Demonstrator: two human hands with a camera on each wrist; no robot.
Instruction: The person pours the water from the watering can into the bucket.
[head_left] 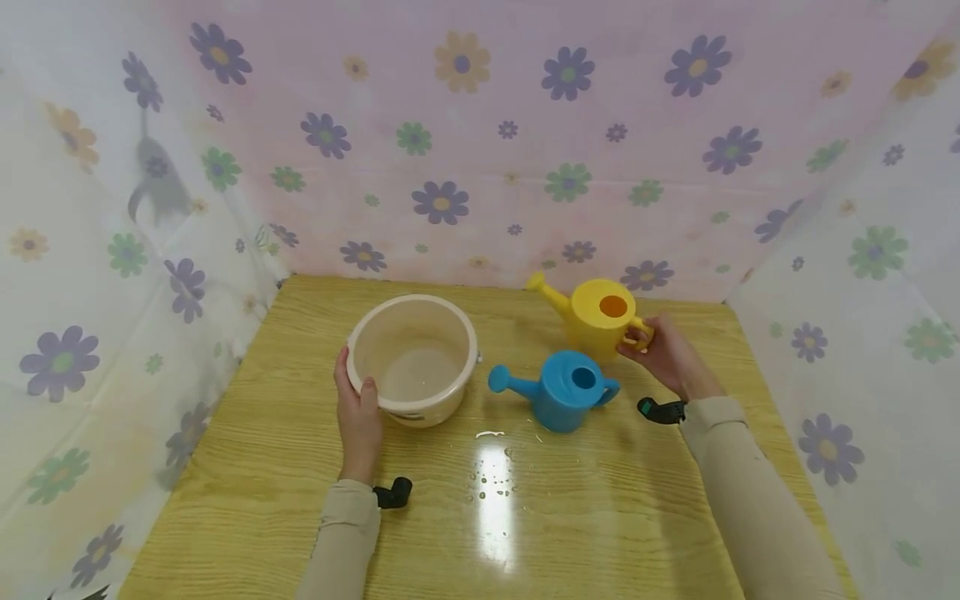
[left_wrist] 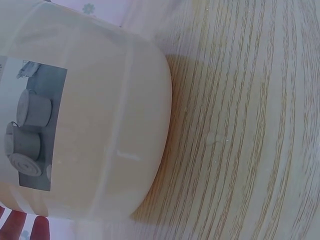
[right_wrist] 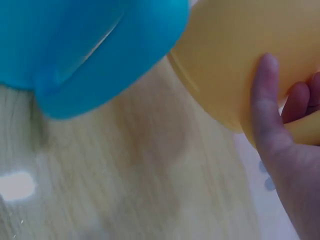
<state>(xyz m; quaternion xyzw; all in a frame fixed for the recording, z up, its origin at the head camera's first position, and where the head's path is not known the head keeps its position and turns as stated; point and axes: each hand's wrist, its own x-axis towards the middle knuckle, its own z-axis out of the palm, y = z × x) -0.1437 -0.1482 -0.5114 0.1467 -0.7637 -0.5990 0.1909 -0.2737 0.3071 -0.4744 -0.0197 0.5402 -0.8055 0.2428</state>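
A cream plastic bucket (head_left: 412, 358) stands at the left of the wooden table, its inside visible from above. My left hand (head_left: 360, 421) holds its near left side, thumb at the rim; in the left wrist view, fingertips (left_wrist: 40, 229) show at the edge of the bucket (left_wrist: 115, 100), which bears a picture label. My right hand (head_left: 670, 357) grips the handle of a yellow watering can (head_left: 596, 321), its spout pointing left; the thumb (right_wrist: 265, 95) lies along the can's side in the right wrist view. In front of it sits a blue watering can (head_left: 561, 400).
Water drops (head_left: 491, 483) and a small puddle lie on the wooden table (head_left: 600, 517) near its middle. Flower-patterned cloth (head_left: 480, 167) encloses the back and both sides. A can-shaped shadow falls on the left cloth.
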